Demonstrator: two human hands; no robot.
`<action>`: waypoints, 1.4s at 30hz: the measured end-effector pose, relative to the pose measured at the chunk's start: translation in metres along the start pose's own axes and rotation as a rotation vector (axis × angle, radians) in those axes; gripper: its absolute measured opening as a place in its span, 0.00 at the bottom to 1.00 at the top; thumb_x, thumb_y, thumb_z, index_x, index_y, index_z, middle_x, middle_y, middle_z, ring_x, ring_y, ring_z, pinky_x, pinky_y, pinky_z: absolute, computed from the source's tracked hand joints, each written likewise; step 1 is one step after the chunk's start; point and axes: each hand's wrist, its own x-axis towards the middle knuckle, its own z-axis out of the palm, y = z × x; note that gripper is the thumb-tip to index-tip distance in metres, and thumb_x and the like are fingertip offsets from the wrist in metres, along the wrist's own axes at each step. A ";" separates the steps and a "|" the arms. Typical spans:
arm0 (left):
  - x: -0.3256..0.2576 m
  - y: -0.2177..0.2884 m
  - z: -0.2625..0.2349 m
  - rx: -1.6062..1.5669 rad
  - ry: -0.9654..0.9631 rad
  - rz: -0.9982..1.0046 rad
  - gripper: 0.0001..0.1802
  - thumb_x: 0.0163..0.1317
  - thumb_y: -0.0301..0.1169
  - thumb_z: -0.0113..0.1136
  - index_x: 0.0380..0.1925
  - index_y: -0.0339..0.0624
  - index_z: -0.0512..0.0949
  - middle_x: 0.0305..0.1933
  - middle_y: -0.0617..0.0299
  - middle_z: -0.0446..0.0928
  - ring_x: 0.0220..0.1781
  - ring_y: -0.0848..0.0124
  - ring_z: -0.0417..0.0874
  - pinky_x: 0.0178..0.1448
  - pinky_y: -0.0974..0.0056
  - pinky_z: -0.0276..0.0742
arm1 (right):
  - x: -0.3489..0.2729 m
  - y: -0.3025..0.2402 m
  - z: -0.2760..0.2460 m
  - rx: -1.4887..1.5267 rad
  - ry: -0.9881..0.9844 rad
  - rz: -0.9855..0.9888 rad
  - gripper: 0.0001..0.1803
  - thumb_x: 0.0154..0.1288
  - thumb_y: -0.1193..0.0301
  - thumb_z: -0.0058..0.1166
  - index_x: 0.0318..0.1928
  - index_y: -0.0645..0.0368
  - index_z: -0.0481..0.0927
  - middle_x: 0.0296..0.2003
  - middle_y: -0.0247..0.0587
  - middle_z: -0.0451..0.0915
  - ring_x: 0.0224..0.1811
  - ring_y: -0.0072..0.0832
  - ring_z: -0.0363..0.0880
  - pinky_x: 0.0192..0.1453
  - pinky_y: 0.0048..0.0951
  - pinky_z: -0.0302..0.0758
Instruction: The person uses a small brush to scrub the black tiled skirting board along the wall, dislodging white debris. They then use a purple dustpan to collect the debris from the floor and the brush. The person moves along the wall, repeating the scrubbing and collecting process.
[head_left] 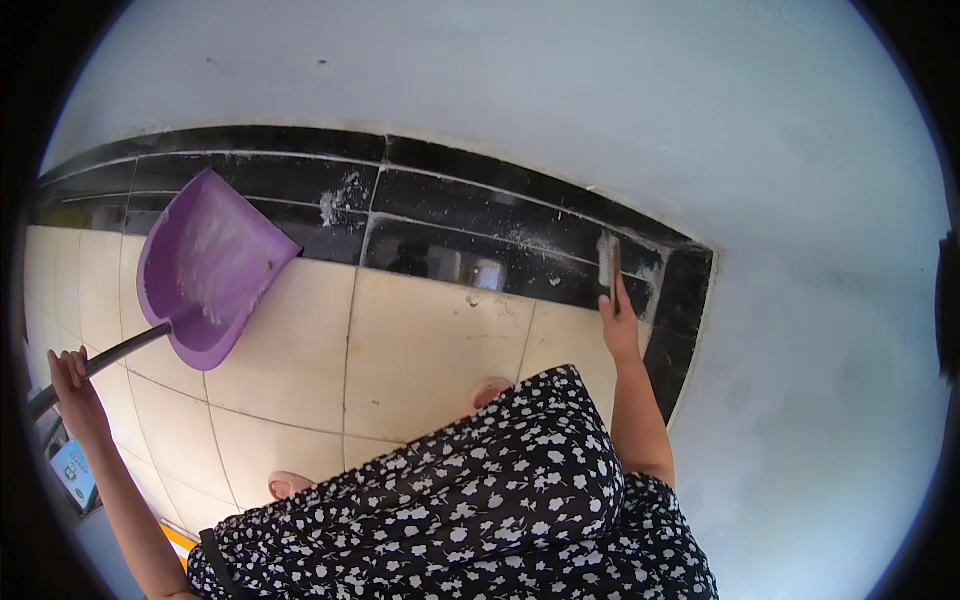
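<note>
The left hand point(72, 375) has its fingers wrapped around the handle point(130, 347). The purple dustpan point(215, 265) is ahead of this hand and to its right. The right hand point(619, 315) is pinching the brush point(604, 258), which is just beyond its fingers, over the black tiles point(455, 205). White dust point(345, 198) lies on these tiles, well to the left of the right hand and farther ahead.
</note>
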 end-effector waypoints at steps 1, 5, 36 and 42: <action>0.003 -0.001 0.003 -0.018 -0.011 0.009 0.21 0.71 0.34 0.40 0.17 0.46 0.55 0.20 0.68 0.50 0.26 0.76 0.57 0.59 0.63 0.64 | -0.001 0.019 -0.006 -0.026 0.109 0.061 0.32 0.66 0.59 0.47 0.68 0.51 0.56 0.53 0.56 0.73 0.53 0.46 0.74 0.53 0.31 0.70; 0.001 -0.002 0.000 -0.023 -0.029 0.017 0.20 0.72 0.34 0.40 0.17 0.45 0.56 0.20 0.68 0.51 0.26 0.75 0.57 0.58 0.63 0.65 | -0.019 0.058 -0.030 -0.186 0.272 0.430 0.31 0.69 0.53 0.39 0.68 0.51 0.55 0.48 0.57 0.76 0.47 0.53 0.76 0.47 0.39 0.71; -0.002 0.004 0.011 -0.041 -0.085 -0.045 0.21 0.71 0.36 0.42 0.17 0.45 0.57 0.21 0.67 0.52 0.27 0.75 0.58 0.61 0.64 0.64 | -0.006 -0.156 0.007 0.063 0.169 0.139 0.29 0.69 0.67 0.41 0.68 0.55 0.54 0.48 0.56 0.74 0.45 0.41 0.74 0.51 0.32 0.69; -0.003 0.006 0.019 -0.030 -0.111 -0.029 0.20 0.70 0.36 0.43 0.17 0.45 0.58 0.21 0.67 0.52 0.27 0.75 0.58 0.59 0.63 0.65 | 0.019 -0.179 0.037 0.116 0.192 0.302 0.31 0.68 0.70 0.40 0.70 0.54 0.48 0.48 0.58 0.74 0.39 0.38 0.75 0.47 0.35 0.71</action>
